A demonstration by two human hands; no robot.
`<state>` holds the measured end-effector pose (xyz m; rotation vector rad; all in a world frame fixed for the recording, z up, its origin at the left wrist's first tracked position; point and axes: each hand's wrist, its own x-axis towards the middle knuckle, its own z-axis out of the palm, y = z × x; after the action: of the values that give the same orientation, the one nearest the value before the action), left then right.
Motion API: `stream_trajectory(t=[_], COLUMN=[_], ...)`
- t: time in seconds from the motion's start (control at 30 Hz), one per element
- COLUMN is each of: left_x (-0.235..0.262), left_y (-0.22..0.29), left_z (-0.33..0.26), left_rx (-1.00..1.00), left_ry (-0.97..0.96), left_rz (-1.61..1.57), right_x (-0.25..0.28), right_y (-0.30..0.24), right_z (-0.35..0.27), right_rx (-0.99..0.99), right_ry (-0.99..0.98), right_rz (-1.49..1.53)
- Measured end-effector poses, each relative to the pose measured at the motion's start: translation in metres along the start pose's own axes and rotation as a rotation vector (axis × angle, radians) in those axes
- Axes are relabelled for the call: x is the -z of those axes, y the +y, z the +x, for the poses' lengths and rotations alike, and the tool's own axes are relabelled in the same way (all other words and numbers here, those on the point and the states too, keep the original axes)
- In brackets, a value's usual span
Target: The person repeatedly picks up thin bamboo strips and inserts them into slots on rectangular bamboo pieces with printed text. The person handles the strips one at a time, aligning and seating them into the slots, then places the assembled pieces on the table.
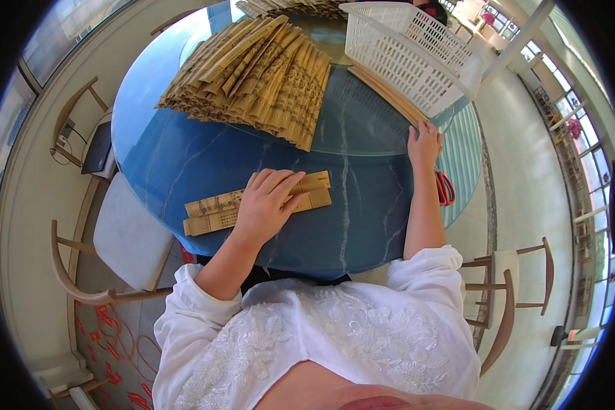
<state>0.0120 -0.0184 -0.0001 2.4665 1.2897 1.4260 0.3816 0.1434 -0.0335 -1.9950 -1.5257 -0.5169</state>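
Note:
Near the table's front edge, my left hand [270, 205] rests over two flat brown printed paper sleeves [314, 199], its fingers bent across them and holding them down. The sleeves lie one partly over the other, slightly tilted. Out to the right, my right hand [425, 145] is closed at the near end of several long, thin light-brown sticks [388, 94]. Its fingertips are partly hidden. The sticks lie beside a white basket. A big fanned pile of similar brown sleeves [249, 82] stands beyond my left hand.
The white slatted plastic basket [410, 58] sits at the far right of the round blue marbled table [362, 225]. Red-handled scissors [445, 189] lie by my right forearm. More brown pieces [294, 8] are piled at the far edge. Chairs [133, 232] stand left and right.

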Motion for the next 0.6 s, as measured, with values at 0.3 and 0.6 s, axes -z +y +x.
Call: stream_trajectory(t=[0.3,0.6], left_x=[0.001,-0.002], left_y=[0.000,-0.004], left_z=[0.000,-0.001], left_rx=[0.002,-0.002], left_ry=[0.004,0.023], left_rz=[-0.006,0.015], right_x=[0.016,0.014], right_y=[-0.005,0.001], right_z=[-0.001,0.000], right_rx=[0.028,0.120], right_ry=[-0.025,-0.001], right_rz=[-0.014,-0.067])
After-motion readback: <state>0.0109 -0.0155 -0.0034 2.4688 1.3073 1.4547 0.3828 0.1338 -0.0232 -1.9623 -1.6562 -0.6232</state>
